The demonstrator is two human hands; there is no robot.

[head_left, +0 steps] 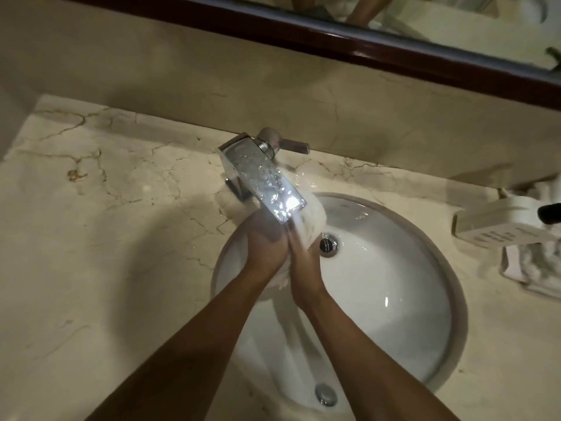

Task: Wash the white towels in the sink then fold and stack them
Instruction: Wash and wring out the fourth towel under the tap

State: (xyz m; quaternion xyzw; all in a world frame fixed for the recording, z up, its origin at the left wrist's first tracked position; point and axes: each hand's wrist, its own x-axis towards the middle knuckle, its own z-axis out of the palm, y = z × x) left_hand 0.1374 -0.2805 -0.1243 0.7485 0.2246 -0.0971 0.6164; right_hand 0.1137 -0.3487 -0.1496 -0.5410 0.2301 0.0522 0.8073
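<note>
Both hands meet over the white sink (pixel 394 299), under the spout of the chrome tap (pixel 261 180), with a white towel (pixel 312 217) bunched between them. The left hand (pixel 265 247) curls around the towel from the left side and the right hand (pixel 303 262) presses against it from the right, fingers pointing up toward the spout; both hands grip the cloth, palms facing each other. Part of the towel bulges out above the fingers, just beside the spout's end, and a small fold shows below the wrists. Water runs from the spout onto the towel and fingers, blurring them. The drain (pixel 328 245) lies just right of the hands, and the overflow hole (pixel 326 394) sits at the near wall of the basin between the forearms. The sink is set into a marble counter (pixel 106 223), wet behind the tap. At the right edge, on the counter, lie more towels (pixel 537 265) beside a white box (pixel 498 223). A dark-framed mirror (pixel 394 41) runs along the top.
</note>
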